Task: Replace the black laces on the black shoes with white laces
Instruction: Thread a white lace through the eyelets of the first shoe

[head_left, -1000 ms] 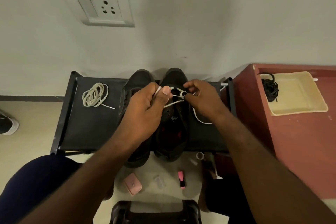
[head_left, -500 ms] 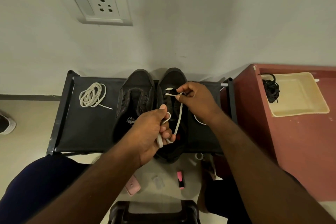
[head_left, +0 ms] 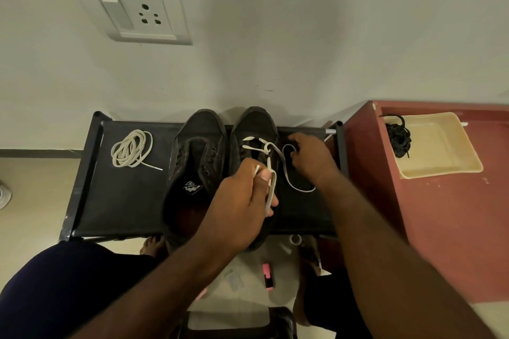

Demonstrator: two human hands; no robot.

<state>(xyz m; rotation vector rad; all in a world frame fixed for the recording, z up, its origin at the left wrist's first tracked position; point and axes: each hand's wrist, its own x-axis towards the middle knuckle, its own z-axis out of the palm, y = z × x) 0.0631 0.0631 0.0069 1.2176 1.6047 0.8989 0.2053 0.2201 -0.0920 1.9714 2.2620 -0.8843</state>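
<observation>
Looking down on a pair of black shoes, toes to the wall, on a black rack point(head_left: 121, 201). Taking the right shoe point(head_left: 254, 124) as the mark: threaded with a white lace point(head_left: 275, 149) through the eyelets nearest the toe, in two short bars and a crossing.

Over the near half of that shoe, the left hand point(head_left: 242, 201), pinching one run of the white lace between thumb and curled fingers, the tail draped down across the fingers.

Just right of the shoe, low over the rack, the right hand point(head_left: 311, 157), fingers curled at the top of a slack loop of the same lace; cannot tell whether gripping or only touching. Rest of that loop lying on the rack, right of the shoe.

Just beside the shoe on its left, the left shoe point(head_left: 198, 132), unlaced, a white logo on its insole. Well left of the right shoe, on the same rack, a spare lace point(head_left: 130, 151) in a loose white coil.

Well right of the shoe, on a red-brown counter point(head_left: 454, 228), a cream tray point(head_left: 440, 151) with a bundle of black laces point(head_left: 398, 139) at its left end.

Beyond the toe and up to the left, a socket plate point(head_left: 135, 14) on the wall. Nearer than the heel, on the floor, a pink marker point(head_left: 267, 279).
</observation>
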